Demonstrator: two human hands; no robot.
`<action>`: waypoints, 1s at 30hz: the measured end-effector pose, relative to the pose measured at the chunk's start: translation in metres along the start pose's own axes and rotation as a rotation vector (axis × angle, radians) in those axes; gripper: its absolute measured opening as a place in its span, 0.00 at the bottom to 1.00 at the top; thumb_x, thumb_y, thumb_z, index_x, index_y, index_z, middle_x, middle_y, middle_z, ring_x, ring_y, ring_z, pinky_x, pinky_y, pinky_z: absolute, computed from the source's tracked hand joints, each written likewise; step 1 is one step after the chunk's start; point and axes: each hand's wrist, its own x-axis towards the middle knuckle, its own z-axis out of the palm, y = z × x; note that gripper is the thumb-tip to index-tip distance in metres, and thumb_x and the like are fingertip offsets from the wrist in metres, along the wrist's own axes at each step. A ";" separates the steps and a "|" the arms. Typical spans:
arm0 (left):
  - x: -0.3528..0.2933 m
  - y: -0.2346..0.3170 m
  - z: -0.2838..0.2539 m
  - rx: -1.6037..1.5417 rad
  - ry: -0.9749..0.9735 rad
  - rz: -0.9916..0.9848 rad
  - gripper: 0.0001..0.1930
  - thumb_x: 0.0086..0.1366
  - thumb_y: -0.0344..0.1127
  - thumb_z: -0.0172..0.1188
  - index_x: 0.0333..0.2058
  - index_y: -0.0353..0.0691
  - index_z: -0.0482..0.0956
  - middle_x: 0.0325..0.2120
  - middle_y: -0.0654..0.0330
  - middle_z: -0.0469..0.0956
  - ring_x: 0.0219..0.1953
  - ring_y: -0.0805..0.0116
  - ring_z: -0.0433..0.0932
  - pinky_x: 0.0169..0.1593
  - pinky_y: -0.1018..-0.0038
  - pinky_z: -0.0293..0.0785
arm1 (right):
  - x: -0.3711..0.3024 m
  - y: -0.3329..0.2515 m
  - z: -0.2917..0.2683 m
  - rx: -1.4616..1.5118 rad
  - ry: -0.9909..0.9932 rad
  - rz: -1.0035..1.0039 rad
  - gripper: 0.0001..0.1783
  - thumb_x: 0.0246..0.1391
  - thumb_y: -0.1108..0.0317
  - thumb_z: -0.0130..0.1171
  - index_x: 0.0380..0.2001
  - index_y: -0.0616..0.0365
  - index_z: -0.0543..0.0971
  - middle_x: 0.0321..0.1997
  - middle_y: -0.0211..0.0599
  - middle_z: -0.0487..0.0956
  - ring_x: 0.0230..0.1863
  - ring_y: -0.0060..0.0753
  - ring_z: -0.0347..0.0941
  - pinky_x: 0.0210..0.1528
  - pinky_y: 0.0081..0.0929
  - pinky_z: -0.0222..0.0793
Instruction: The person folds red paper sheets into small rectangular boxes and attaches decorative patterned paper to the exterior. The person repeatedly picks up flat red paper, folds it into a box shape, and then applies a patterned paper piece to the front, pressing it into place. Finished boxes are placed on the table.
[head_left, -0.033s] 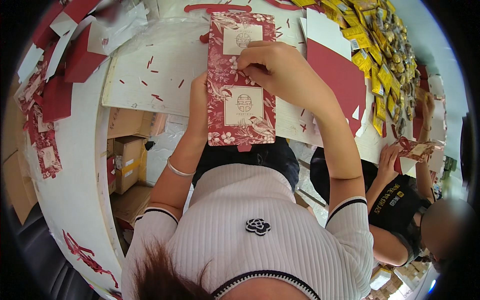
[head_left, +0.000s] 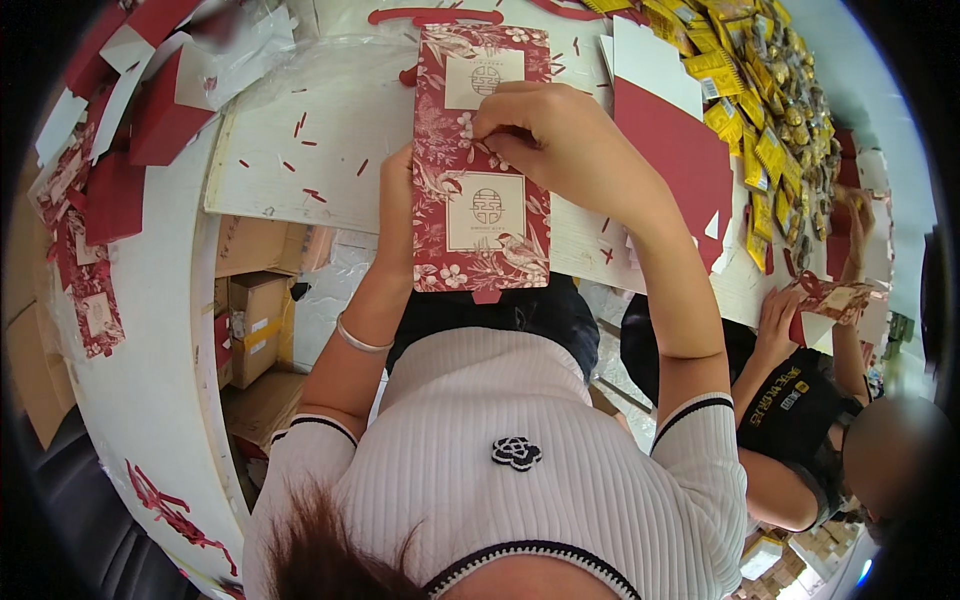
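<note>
Across the near edge of a white worktable (head_left: 290, 180), a red floral card (head_left: 455, 165) is being handled

The long card, printed with birds, blossoms and two cream squares (head_left: 485, 240), is being held lengthwise from far to near, its near end being brought past the table edge, above the dark trousers (head_left: 548, 315) of a person in a ribbed white top (head_left: 500, 400). Its left edge is being met by the left hand (head_left: 397, 172); the fingers are being hidden behind the card, and how they are closing cannot be told. Over the card's far half, thumb and fingertips of the right hand (head_left: 545, 115) are being pressed together in a pinch; whether anything is being gripped between them cannot be made out. Beyond the near end, a small red tab (head_left: 487, 297) is being shown.

Left of the card, red scraps (head_left: 309, 143) are lying scattered; to the right, red and white sheets (head_left: 665, 150) are lying stacked. At far right, yellow packets (head_left: 715, 75) are lying heaped. At far left, red boxes (head_left: 170, 110) are being partly covered by clear plastic (head_left: 250, 55). At right, a patterned red box (head_left: 835, 297) is being touched by a co-worker (head_left: 790, 395) in black.
</note>
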 end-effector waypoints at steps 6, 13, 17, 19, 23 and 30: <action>0.002 0.004 0.003 -0.061 -0.003 -0.066 0.15 0.61 0.36 0.43 0.38 0.28 0.70 0.32 0.54 0.76 0.29 0.72 0.78 0.31 0.78 0.76 | -0.012 0.022 -0.008 0.304 0.090 0.228 0.13 0.42 0.72 0.61 0.34 0.62 0.76 0.27 0.28 0.76 0.25 0.18 0.65 0.29 0.19 0.62; -0.003 -0.002 0.006 -0.089 -0.032 -0.134 0.16 0.61 0.37 0.44 0.40 0.28 0.70 0.34 0.53 0.75 0.32 0.70 0.78 0.33 0.76 0.77 | -0.008 0.024 0.012 0.128 0.226 0.031 0.09 0.44 0.73 0.59 0.31 0.62 0.76 0.21 0.33 0.73 0.21 0.21 0.65 0.25 0.19 0.61; -0.008 0.000 0.011 -0.242 0.035 -0.199 0.16 0.61 0.37 0.44 0.40 0.29 0.70 0.35 0.54 0.75 0.33 0.70 0.77 0.34 0.75 0.77 | -0.003 0.018 0.010 0.081 0.184 -0.028 0.07 0.44 0.72 0.59 0.29 0.61 0.76 0.18 0.33 0.71 0.18 0.24 0.65 0.21 0.20 0.60; -0.007 -0.001 0.003 -0.311 0.040 -0.238 0.16 0.61 0.37 0.44 0.40 0.29 0.70 0.35 0.55 0.75 0.33 0.70 0.77 0.35 0.74 0.77 | -0.003 0.012 0.006 0.122 0.172 -0.023 0.06 0.43 0.72 0.59 0.27 0.60 0.75 0.17 0.33 0.71 0.17 0.27 0.66 0.21 0.21 0.59; -0.002 0.010 -0.015 0.066 0.043 -0.166 0.14 0.59 0.35 0.46 0.40 0.31 0.70 0.34 0.56 0.75 0.31 0.71 0.76 0.36 0.74 0.75 | 0.001 0.013 0.017 0.091 0.315 -0.276 0.06 0.42 0.73 0.59 0.26 0.59 0.73 0.16 0.35 0.71 0.17 0.33 0.65 0.25 0.24 0.60; 0.006 0.054 0.007 1.228 0.078 1.018 0.10 0.49 0.35 0.58 0.32 0.40 0.74 0.38 0.55 0.75 0.47 0.59 0.70 0.47 0.69 0.65 | -0.006 0.002 0.010 0.224 0.149 -0.086 0.09 0.43 0.69 0.56 0.28 0.60 0.70 0.22 0.44 0.73 0.25 0.46 0.69 0.29 0.33 0.64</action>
